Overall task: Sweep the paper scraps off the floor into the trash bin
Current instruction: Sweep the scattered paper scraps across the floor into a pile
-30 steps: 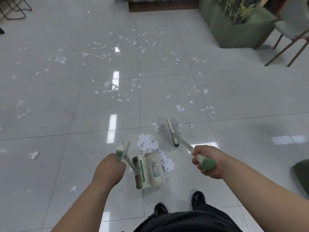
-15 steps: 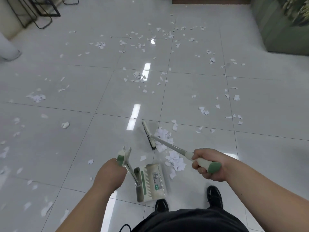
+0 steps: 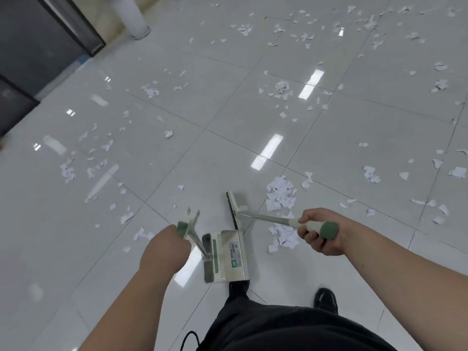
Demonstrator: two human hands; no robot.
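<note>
My left hand (image 3: 163,249) grips the green-and-white handle of a cream dustpan (image 3: 226,257) that stands on the floor just ahead of my feet. My right hand (image 3: 320,231) holds the green-tipped handle of a small broom (image 3: 234,210), whose black bristles rest on the tile just beyond the dustpan. A swept pile of white paper scraps (image 3: 279,195) lies right of the broom head, and a smaller pile (image 3: 283,236) sits under the broom handle. Loose scraps (image 3: 281,89) are scattered over much of the glossy grey floor. No trash bin is in view.
A dark cabinet or door frame (image 3: 38,46) stands at the upper left, with a white cylindrical post base (image 3: 133,19) beside it. My black shoes (image 3: 326,300) and dark trousers fill the bottom centre. Ceiling lights reflect brightly off the tiles.
My view has swung to the left, bringing the dark cabinet and white post into sight. The broom head has moved left, away from the scrap pile, and closer to the dustpan.
</note>
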